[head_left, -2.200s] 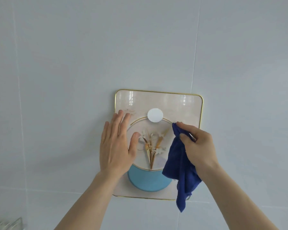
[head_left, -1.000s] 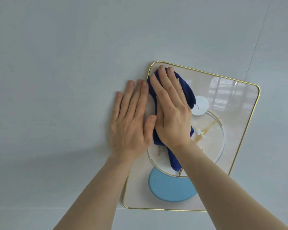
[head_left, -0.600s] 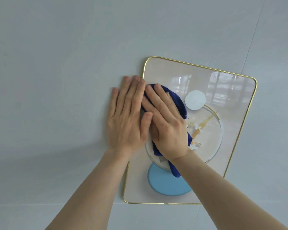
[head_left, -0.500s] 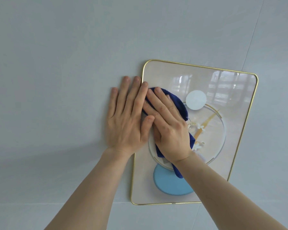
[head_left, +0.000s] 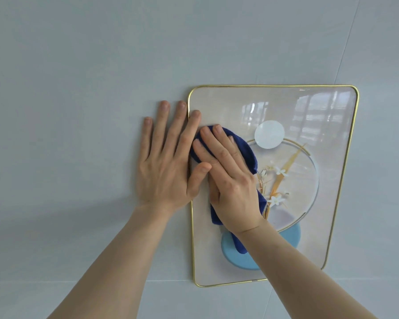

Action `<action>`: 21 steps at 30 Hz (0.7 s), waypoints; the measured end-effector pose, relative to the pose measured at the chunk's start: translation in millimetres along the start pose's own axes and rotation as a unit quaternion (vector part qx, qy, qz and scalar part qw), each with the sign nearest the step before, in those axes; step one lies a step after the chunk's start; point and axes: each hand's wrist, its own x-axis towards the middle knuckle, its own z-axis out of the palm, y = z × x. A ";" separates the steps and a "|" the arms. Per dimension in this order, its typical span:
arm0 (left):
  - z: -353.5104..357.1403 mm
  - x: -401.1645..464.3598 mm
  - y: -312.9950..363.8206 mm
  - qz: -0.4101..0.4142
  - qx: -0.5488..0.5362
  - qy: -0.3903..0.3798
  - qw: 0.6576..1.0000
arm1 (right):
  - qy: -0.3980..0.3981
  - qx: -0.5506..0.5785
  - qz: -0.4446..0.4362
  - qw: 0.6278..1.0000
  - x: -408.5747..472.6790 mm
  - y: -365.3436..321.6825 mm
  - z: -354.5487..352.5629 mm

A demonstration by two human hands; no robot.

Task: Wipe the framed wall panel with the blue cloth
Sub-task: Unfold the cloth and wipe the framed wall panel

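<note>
The right hand point(head_left: 233, 180) lies flat, fingers together, pressing the blue cloth point(head_left: 247, 153) against the left part of the gold-framed wall panel point(head_left: 309, 107) on the pale tiled wall point(head_left: 78, 65). The left hand point(head_left: 166, 162) lies flat with fingers spread, holding nothing, across the panel's left edge. No writing shows on the panel.

The wall point(head_left: 78, 65) is showing a plain pale grey-blue, crossed by thin faint tile seams at the upper right and along the bottom. The framed wall panel point(head_left: 228, 104) is wearing a slim gold rim around a glossy cream face, printed with a white disc point(head_left: 269, 134), a gold-edged ring, white flowers on golden stems point(head_left: 278, 180) and a light blue circle point(head_left: 230, 254). The blue cloth point(head_left: 247, 150), centre frame, is showing deep navy.
</note>
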 end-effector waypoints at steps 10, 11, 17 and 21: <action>0.3 -1.9 -2.2 0.003 -0.039 0.034 0.999 | 0.075 0.002 0.069 0.995 26.2 4.6 -18.9; 0.4 -1.9 -2.3 0.002 -0.044 0.034 0.998 | 0.089 -0.002 0.082 0.993 33.7 6.5 -20.2; 0.0 -2.0 -2.4 -0.007 -0.067 0.045 0.997 | 0.036 0.013 0.031 0.999 43.9 -1.3 -12.1; 0.5 -1.4 -0.7 -0.019 -0.019 0.020 0.999 | -0.005 -0.035 -0.002 0.999 11.4 3.7 -1.2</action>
